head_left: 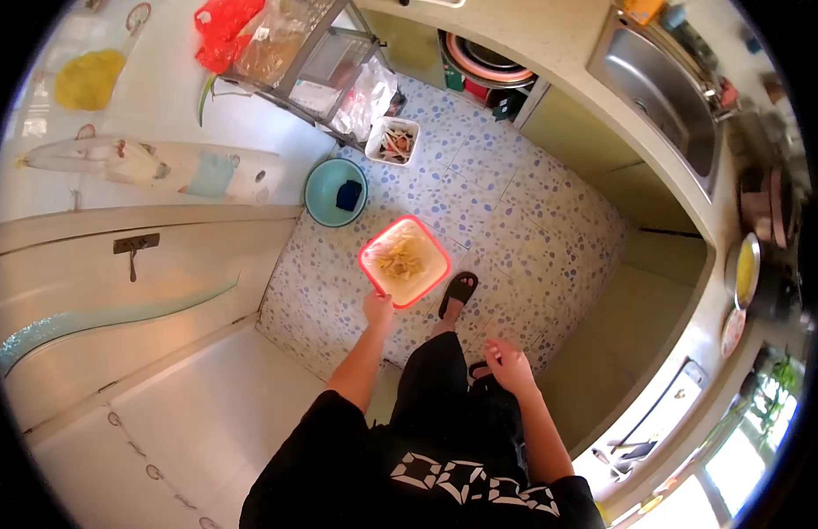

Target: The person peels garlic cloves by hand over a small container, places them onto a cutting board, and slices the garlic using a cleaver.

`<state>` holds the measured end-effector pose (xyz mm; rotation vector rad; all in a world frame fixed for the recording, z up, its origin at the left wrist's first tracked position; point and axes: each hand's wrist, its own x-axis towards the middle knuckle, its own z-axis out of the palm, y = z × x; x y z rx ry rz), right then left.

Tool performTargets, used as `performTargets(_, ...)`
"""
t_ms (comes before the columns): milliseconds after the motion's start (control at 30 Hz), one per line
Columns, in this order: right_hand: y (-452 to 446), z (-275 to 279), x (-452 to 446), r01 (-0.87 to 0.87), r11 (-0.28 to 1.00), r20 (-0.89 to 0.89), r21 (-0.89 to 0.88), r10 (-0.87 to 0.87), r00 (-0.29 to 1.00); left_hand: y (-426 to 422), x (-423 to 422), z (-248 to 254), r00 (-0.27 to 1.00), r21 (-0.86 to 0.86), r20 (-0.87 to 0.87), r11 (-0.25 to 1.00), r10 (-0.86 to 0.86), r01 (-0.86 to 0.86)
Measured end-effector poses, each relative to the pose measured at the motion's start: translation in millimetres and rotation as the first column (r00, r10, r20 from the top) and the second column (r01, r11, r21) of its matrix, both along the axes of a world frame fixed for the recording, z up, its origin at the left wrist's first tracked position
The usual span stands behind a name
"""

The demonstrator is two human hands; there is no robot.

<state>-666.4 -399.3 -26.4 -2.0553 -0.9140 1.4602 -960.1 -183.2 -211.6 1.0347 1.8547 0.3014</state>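
Note:
My left hand (379, 307) grips the near corner of a red-rimmed square bin (435, 257), its fingers closed on the rim. Yellowish scraps (400, 261) lie at the bottom of this pale-walled bin. The bin is in front of my legs, over the tiled floor. My right hand (509, 365) hangs at my right side, above my sandalled foot. Its fingers are loosely bent and somewhat apart, with nothing visible in them.
A light blue basin (316, 204) with a dark cloth stands on the floor (515, 229) beyond the bin. Near it are a white container (373, 148) of scraps and a rack (290, 84) with bags. A counter (559, 44) with a sink (660, 97) curves along the right.

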Motion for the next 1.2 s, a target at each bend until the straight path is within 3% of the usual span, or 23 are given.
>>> performTargets(67, -13, -12, 4, -0.048, 0.998, -0.003, -0.040, 0.048, 0.999, 13, 0, -18, 0.978, -0.027, -0.200, 0.998, -0.058, 0.053)
performTargets(167, -34, -23, 12, -0.018, 0.993, 0.066, -0.115, 0.026, 0.998, 14, 0, -69, 0.962, 0.153, -0.263, 0.988, 0.071, -0.031)
performTargets(267, -49, -32, 25, 0.087, 0.974, 0.107, -0.208, -0.066, 0.992, 15, 13, -96, 0.918, 0.079, -0.034, 0.917, 0.395, -0.391)
performTargets(367, -61, -35, 31, 0.177, 0.966, 0.179, -0.190, -0.143, 0.973, 12, 29, -93, 0.756, -0.043, 0.116, 0.764, 0.644, -0.644)
performTargets(467, -67, -37, 31, 0.219, 0.955, 0.177, -0.197, -0.185, 0.967, -3, 25, -107, 0.710, -0.102, 0.126, 0.721, 0.692, -0.685)
performTargets(500, -70, -35, 31, 0.226, 0.950, 0.162, -0.217, -0.193, 0.968, -5, 21, -106, 0.699, -0.222, 0.155, 0.714, 0.698, -0.664)
performTargets(600, -73, -30, 28, 0.190, 0.952, 0.152, -0.241, -0.157, 0.976, -12, 20, -92, 0.678, -0.347, 0.103, 0.665, 0.728, -0.661)
performTargets(633, -75, -30, 28, 0.208, 0.953, 0.158, -0.219, -0.176, 0.972, -13, 14, -93, 0.701, -0.416, 0.147, 0.687, 0.698, -0.596)
performTargets(733, -86, -20, 27, 0.270, 0.951, 0.184, -0.150, -0.241, 0.953, -9, 13, -86, 0.787, -0.273, 0.275, 0.830, 0.551, -0.486)
performTargets(767, -90, -12, 30, 0.290, 0.948, 0.202, -0.128, -0.261, 0.944, -6, 29, -64, 0.913, -0.087, 0.110, 0.919, 0.392, -0.384)
performTargets(800, -98, -4, 32, 0.318, 0.942, 0.227, -0.109, -0.288, 0.930, -4, 40, -51, 0.951, -0.029, 0.094, 0.956, 0.293, -0.292)
performTargets(833, -110, 6, 33, 0.362, 0.926, 0.247, -0.110, -0.327, 0.912, 1, 48, -37, 0.995, 0.057, 0.095, 0.997, 0.041, -0.046)
performTargets(867, -121, 11, 34, 0.413, 0.905, 0.270, -0.103, -0.374, 0.887, 9, 44, -44, 0.972, 0.153, 0.084, 0.966, -0.221, 0.206)
performTargets(900, -133, 17, 35, 0.466, 0.879, 0.293, -0.097, -0.423, 0.858, 22, 46, -56, 0.940, 0.125, 0.036, 0.935, -0.339, 0.332)
performTargets(1000, -185, 40, 32, 0.587, 0.807, 0.387, -0.062, -0.522, 0.760, 39, 113, -39, 0.731, -0.094, -0.187, 0.753, -0.656, 0.652)
performTargets(1033, -203, 46, 28, 0.675, 0.738, 0.394, -0.020, -0.614, 0.684, 35, 148, -15, 0.680, -0.130, -0.217, 0.711, -0.701, 0.691)
performTargets(1067, -223, 50, 23, 0.739, 0.674, 0.406, -0.011, -0.672, 0.619, 27, 175, 4, 0.678, 0.021, -0.125, 0.682, -0.724, 0.731)
performTargets(1133, -259, 54, 16, 0.841, 0.542, 0.416, 0.015, -0.768, 0.487, 14, 229, 5, 0.646, 0.044, 0.011, 0.646, -0.763, 0.762)
performTargets(1200, -291, 59, 8, 0.911, 0.412, 0.450, 0.026, -0.818, 0.357, -12, 291, 30, 0.539, 0.050, 0.028, 0.540, -0.842, 0.840)
